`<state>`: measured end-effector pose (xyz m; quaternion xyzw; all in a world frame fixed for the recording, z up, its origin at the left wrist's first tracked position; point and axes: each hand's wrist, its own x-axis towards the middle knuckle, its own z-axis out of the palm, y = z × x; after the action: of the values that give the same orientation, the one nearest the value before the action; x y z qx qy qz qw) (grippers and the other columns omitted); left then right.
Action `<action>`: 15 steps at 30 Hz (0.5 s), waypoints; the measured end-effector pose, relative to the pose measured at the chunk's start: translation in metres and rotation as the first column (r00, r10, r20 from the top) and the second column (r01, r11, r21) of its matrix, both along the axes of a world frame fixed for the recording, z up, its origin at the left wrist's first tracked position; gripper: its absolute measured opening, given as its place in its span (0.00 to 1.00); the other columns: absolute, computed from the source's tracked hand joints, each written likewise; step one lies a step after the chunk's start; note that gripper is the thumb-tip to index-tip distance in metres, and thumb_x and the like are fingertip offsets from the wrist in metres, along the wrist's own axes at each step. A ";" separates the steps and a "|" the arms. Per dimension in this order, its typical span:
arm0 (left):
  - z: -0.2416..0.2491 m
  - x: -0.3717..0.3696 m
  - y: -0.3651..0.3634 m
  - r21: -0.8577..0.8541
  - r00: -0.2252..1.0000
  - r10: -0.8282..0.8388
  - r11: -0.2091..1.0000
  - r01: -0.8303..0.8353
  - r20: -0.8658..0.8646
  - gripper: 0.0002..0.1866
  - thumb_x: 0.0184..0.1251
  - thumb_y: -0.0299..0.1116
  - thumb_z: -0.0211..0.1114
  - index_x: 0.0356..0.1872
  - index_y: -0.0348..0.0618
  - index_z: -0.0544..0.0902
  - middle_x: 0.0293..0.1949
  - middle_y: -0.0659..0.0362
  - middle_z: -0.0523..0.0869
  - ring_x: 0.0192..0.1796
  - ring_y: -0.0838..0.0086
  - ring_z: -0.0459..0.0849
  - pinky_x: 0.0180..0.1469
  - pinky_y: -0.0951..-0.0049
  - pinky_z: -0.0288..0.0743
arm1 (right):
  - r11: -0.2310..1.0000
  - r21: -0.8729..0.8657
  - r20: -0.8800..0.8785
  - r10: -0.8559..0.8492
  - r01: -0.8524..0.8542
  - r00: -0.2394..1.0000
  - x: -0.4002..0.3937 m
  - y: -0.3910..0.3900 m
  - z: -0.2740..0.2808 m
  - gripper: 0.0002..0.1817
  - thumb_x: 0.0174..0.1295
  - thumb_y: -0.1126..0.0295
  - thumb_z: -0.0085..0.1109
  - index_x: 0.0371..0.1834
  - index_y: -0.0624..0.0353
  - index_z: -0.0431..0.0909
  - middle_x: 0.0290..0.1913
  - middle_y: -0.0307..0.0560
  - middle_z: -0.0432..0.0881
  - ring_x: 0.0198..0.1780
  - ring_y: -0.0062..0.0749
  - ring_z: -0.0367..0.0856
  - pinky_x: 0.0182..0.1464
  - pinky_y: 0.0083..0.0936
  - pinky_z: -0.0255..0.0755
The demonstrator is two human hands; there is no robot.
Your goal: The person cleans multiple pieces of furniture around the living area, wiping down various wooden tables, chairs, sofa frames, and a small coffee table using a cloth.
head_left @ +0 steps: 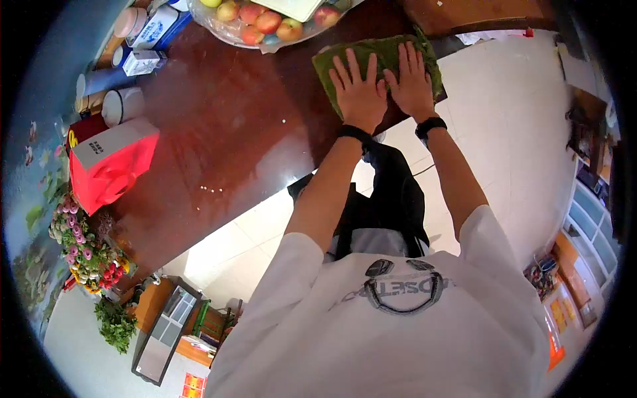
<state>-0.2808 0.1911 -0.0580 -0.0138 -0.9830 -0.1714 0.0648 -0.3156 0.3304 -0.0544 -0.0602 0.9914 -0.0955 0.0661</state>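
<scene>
Green cloth (381,56) is pressed flat on the dark wooden table (232,119) under both palms, left hand (358,89) and right hand (411,83), fingers spread and gripping nothing. Wiping appears underway; next, firm sliding strokes are called for. Bagged apples (265,23) lie beyond the fingertips.

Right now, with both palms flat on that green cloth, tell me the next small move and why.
Probably slide the green cloth toward the middle of the dark wooden table, keeping the left hand and right hand pressed flat. The cloth sits at the table's edge, and pale specks lie on the glossy surface further along, so a sweep that way seems the likeliest step.
</scene>
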 end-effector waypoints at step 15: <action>0.018 0.218 -0.269 -0.077 0.960 0.111 0.993 -0.094 0.259 0.34 0.70 0.47 0.61 0.76 0.54 0.67 0.79 0.46 0.58 0.80 0.41 0.52 0.77 0.39 0.49 | 0.980 -0.098 0.154 0.186 -0.172 0.970 0.181 -0.260 0.015 0.48 0.65 0.42 0.55 0.81 0.61 0.53 0.84 0.53 0.46 0.82 0.54 0.46 0.70 0.61 0.59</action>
<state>-0.0625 -0.0782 -0.0398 0.0581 -0.9872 -0.1367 -0.0576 -0.1350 0.0706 -0.0393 -0.1443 0.9684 -0.1350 0.1525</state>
